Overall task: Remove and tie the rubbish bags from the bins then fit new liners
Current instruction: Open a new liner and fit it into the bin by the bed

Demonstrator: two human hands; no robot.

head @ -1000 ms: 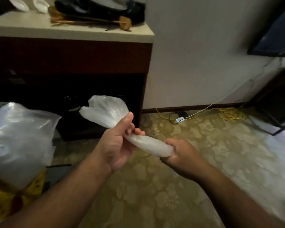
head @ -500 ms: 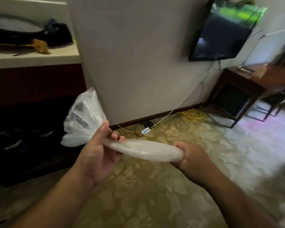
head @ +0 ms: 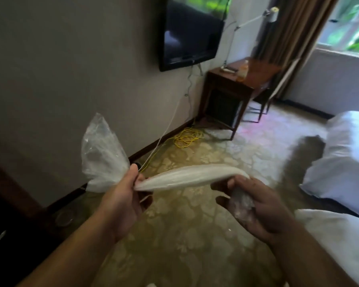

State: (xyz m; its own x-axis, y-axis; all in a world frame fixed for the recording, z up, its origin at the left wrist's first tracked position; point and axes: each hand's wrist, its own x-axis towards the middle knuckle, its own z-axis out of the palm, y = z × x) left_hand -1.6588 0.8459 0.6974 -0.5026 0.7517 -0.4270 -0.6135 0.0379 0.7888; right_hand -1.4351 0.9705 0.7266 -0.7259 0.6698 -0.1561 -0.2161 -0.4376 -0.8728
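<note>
A clear plastic liner bag [head: 187,179] is stretched out between my two hands above the patterned carpet. My left hand [head: 124,195] grips it near one end, and the loose end of the bag fans out up and left past my thumb. My right hand [head: 255,204] holds the other end, with crumpled plastic gathered in the palm and the fingers curled round it. The middle of the bag is bunched into a long narrow strip. No bin is in view.
A wall-mounted television [head: 191,32] hangs ahead. Under it a white cable and a coil of yellow cable [head: 187,137] lie on the floor. A wooden side table [head: 236,92] stands by the curtain. White bedding [head: 344,154] lies to the right, dark furniture [head: 8,214] at left.
The view has swung right, away from the counter and the filled bag, towards the television and bed. My hands have drawn further apart, pulling the liner into a longer strip.
</note>
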